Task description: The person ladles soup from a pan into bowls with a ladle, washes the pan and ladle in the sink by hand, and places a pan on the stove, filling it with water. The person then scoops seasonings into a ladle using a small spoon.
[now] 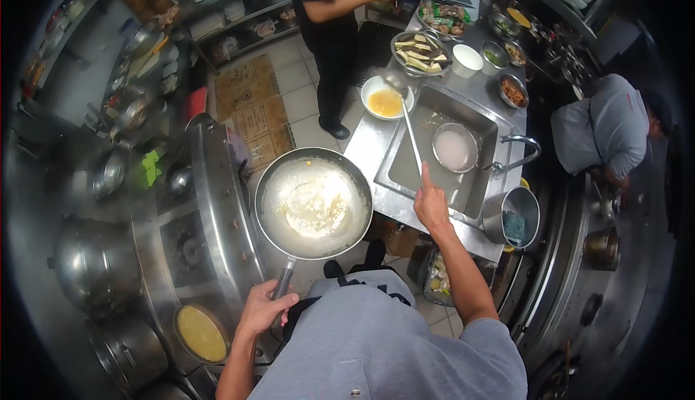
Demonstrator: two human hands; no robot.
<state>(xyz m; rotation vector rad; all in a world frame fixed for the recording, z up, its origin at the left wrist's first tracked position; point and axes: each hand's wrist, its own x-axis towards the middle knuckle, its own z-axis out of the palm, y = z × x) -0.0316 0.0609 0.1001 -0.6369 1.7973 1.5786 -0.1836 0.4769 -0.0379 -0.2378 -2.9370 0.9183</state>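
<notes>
My left hand (266, 306) is wrapped round the dark handle of a wide metal pan (313, 203), held in the air between the stove and the sink counter. Whitish residue clings to the pan's inside. In my right hand (432, 204) is the long handle of a metal ladle (413, 133), with the index finger stretched along it. The ladle's head is at the upper right rim of a white bowl (386, 103) holding yellow-orange liquid. The sink (418, 128), with a bowl of cloudy liquid (455, 148) in it, lies beneath and beside the ladle's handle.
A faucet (523, 139) and metal pot (511, 217) stand right of the sink. Sliced vegetables fill a colander (420, 54) behind it. One person (323, 31) stands ahead, another (604, 123) at right. The stove (181, 248) is left, near a pan of yellow food (201, 333).
</notes>
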